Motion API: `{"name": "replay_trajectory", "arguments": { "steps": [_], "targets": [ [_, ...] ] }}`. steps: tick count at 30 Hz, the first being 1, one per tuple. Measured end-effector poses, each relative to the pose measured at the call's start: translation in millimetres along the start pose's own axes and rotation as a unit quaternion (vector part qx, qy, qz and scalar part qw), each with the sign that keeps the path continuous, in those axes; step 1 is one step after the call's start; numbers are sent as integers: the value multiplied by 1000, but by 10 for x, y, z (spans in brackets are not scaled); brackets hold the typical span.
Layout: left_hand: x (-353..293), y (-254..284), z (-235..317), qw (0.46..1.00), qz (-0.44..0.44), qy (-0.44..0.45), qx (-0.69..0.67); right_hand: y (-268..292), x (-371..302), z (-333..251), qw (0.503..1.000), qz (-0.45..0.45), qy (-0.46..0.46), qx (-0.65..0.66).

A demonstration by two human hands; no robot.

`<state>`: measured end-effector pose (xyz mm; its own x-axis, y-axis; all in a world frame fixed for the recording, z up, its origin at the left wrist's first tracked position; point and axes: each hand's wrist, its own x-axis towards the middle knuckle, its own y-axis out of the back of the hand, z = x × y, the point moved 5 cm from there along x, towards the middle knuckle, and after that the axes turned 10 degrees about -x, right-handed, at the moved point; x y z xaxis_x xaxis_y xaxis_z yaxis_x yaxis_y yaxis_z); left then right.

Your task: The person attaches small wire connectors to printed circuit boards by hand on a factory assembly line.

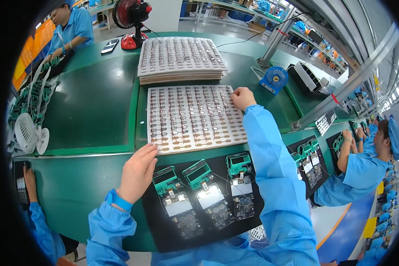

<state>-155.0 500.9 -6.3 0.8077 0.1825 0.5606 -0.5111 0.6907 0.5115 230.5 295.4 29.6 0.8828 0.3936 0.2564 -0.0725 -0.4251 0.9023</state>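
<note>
A white tray (195,117) lies on the green bench with rows of small components, each with thin dark red wires; slots along its near side hold no components. My right hand (243,98) is closed at the tray's far right edge, fingers curled against it. At the near left corner, my left hand (137,173) touches the tray with its fingers stretched out. Between my forearms is a black mat (164,237). On it lie three circuit boards, including a middle board (215,204), each joined to a green frame (197,174) at its far end.
Behind the tray rises a stack of similar white trays (179,75). A blue fan (275,79) stands right, a red-and-black fan (135,26) at the back, a white fan (29,133) left. A metal post (314,108) slants at right. Co-workers sit on both sides.
</note>
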Motion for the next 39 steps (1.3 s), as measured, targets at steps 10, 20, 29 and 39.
{"name": "replay_trajectory", "arguments": {
  "steps": [10,20,29,39],
  "targets": [
    [11,-67,-16,1000,-15,2,11,-89,-79,-343,970,38,-22,-238],
    [4,-57,-4,1000,-20,10,13,126,-50,-224,970,192,44,-141],
    [-8,-43,-35,999,-22,27,5,-30,384,-141,988,94,90,83],
    [51,40,53,998,9,36,-43,346,-23,-494,957,54,52,280]
  ]
}}
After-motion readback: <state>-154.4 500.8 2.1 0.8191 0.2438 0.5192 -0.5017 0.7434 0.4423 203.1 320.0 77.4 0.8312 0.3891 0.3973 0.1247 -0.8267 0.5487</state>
